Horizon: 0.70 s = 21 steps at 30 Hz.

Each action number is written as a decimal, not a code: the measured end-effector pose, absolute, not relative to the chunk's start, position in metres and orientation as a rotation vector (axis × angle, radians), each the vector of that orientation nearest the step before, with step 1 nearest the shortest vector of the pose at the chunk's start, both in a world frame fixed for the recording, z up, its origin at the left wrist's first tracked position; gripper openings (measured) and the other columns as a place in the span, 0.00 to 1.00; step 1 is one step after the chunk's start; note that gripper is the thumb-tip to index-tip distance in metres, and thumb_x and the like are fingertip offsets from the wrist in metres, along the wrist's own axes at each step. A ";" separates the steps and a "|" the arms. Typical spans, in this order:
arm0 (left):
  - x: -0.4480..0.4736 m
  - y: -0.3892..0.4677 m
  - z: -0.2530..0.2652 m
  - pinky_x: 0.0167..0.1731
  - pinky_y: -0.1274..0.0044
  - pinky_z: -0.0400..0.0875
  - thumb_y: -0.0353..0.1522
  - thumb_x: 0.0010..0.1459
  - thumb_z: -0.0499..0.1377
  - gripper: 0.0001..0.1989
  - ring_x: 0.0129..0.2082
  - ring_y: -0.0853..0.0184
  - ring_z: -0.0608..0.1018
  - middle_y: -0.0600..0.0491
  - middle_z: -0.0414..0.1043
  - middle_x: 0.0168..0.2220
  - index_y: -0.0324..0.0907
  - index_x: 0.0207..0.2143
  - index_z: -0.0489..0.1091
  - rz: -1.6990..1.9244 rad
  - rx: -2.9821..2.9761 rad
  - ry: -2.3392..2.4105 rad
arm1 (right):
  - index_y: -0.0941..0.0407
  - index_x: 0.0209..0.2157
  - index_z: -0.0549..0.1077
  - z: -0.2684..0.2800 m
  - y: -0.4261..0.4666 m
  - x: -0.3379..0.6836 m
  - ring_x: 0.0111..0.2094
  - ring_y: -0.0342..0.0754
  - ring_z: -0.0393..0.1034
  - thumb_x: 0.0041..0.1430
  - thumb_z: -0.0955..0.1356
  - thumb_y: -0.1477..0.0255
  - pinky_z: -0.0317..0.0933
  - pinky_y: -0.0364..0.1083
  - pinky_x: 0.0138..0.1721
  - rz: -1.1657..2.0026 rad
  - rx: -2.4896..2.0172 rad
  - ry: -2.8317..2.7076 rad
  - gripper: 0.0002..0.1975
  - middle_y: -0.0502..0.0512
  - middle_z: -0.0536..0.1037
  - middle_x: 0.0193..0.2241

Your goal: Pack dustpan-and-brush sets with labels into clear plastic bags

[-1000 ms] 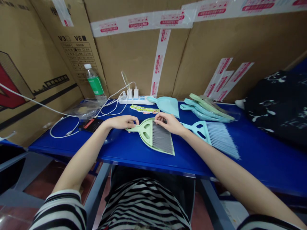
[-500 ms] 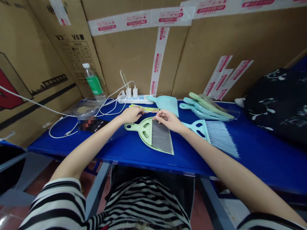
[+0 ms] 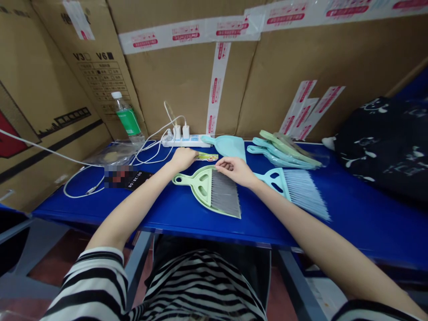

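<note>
My left hand (image 3: 184,158) is closed over the left end of a colourful printed strip (image 3: 207,157) lying on the blue table. My right hand (image 3: 234,169) hovers at the upper part of the grey bristles, fingers curled together; whatever they may hold is too small to make out. Below both hands lies a light green dustpan (image 3: 200,203) with a matching green hand brush (image 3: 206,186) nested in it, handles pointing left. A blue hand brush (image 3: 302,191) rests to the right, its handle partly behind my right wrist. Behind my hands is a light blue dustpan (image 3: 230,146).
Several plastic-wrapped dustpans and brushes (image 3: 284,154) are piled at the back right, near a black patterned bag (image 3: 381,142). A white power strip (image 3: 192,141) with cables, a bottle (image 3: 129,119) and a phone (image 3: 133,178) occupy the left. Cardboard (image 3: 180,80) walls the rear.
My left hand has moved onto the strip and now covers its left end. My right hand stays over the bristles with little change. The whole view has shifted slightly.
</note>
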<state>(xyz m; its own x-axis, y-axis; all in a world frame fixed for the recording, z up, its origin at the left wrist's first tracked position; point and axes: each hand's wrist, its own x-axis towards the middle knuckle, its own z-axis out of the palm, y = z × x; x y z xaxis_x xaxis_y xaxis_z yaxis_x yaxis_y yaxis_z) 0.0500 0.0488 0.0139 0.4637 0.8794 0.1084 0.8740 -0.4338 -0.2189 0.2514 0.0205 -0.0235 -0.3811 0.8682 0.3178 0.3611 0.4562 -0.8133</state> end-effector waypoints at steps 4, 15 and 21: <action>0.051 0.049 0.013 0.39 0.70 0.70 0.26 0.61 0.51 0.14 0.41 0.56 0.79 0.42 0.78 0.37 0.39 0.41 0.77 0.033 -2.475 -1.453 | 0.56 0.27 0.76 -0.018 0.014 0.253 0.20 0.41 0.62 0.50 0.66 0.69 0.58 0.42 0.24 0.719 -1.055 -2.074 0.08 0.50 0.74 0.21; 0.044 0.046 0.014 0.33 0.71 0.69 0.23 0.56 0.50 0.17 0.38 0.56 0.79 0.44 0.78 0.35 0.39 0.40 0.76 -0.134 -2.424 -1.403 | 0.55 0.30 0.79 -0.007 0.008 0.263 0.30 0.47 0.71 0.55 0.66 0.79 0.60 0.44 0.31 0.109 -1.168 -2.444 0.09 0.54 0.80 0.28; 0.041 0.035 0.022 0.31 0.74 0.67 0.24 0.55 0.51 0.15 0.38 0.59 0.79 0.48 0.78 0.36 0.41 0.38 0.76 -0.374 -2.488 -1.278 | 0.54 0.33 0.80 0.000 0.005 0.264 0.36 0.50 0.72 0.59 0.65 0.79 0.59 0.46 0.35 -0.200 -1.154 -2.690 0.11 0.56 0.80 0.30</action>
